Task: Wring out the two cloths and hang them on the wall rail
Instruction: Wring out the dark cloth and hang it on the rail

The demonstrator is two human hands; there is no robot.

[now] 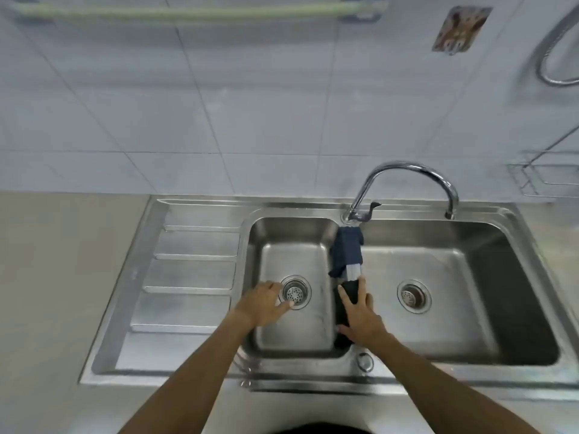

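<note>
Resting on black cloth (347,308): right hand (360,321), fingers spread.

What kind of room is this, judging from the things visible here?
Most likely a home kitchen or utility area: a stainless double-bowl sink with a drainboard, a chrome gooseneck faucet, white wall tiles, and a wall rail above.

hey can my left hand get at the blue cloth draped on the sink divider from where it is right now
Probably yes. The left hand hovers open over the small basin, and nothing stands between it and the blue cloth on the divider. The right hand lies nearer the person on the black cloth, clear of that path.
</note>
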